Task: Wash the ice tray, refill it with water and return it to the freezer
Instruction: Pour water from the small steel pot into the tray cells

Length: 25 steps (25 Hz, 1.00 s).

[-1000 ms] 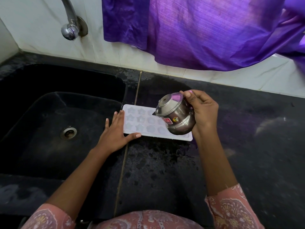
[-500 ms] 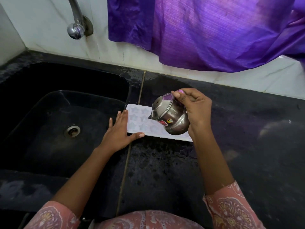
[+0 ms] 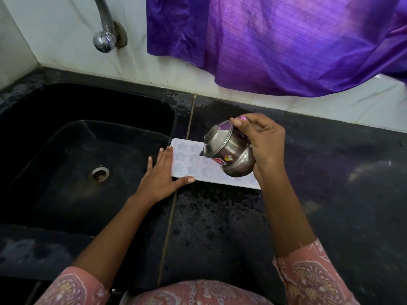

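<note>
A white ice tray (image 3: pixel 187 166) with star-shaped cells lies flat on the black counter beside the sink. My left hand (image 3: pixel 161 178) rests against its left end with straight fingers, thumb along its near edge. My right hand (image 3: pixel 263 139) grips a small steel pot (image 3: pixel 229 154), tilted mouth-left above the tray's middle. A thin stream of water runs from the pot's lip into the cells. The pot and my right hand hide the right part of the tray.
A black sink (image 3: pixel 72 133) with a drain (image 3: pixel 98 174) lies to the left, under a steel tap (image 3: pixel 105 29) on the white wall. A purple cloth (image 3: pixel 275 45) hangs over the counter's back edge. The wet black counter (image 3: pixel 330 194) stretches to the right.
The pot has tipped further to the left over the tray, and water now runs from its lip. My left hand has stayed at the tray's left end.
</note>
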Each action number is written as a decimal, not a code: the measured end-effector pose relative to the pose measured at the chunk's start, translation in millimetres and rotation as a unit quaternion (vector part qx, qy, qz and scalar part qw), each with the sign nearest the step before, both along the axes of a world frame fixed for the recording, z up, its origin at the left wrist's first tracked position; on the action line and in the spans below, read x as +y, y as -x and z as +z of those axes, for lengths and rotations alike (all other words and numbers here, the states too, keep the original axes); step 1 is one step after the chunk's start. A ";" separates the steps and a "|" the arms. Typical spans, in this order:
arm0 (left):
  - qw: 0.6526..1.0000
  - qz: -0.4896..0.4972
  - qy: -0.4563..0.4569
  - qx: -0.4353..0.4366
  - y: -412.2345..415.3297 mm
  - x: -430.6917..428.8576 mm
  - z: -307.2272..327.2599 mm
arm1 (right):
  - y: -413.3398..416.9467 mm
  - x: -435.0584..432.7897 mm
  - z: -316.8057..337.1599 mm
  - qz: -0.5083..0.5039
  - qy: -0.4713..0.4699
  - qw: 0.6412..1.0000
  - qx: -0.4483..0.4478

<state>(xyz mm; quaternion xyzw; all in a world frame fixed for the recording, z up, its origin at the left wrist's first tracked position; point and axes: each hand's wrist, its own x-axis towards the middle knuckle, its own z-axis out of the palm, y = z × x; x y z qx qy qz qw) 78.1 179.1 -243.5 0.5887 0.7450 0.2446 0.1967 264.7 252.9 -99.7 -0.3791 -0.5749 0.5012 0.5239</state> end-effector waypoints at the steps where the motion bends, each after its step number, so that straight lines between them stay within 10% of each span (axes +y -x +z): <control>1: 1.000 0.000 0.001 0.000 0.1 0.0 0.0 | -0.2 0.4 0.5 -0.001 -0.001 1.000 0.000; 25: 1.000 0.001 -0.002 -0.004 -1.2 -1.3 1.7 | 3.4 3.2 -5.8 0.012 0.059 0.995 0.080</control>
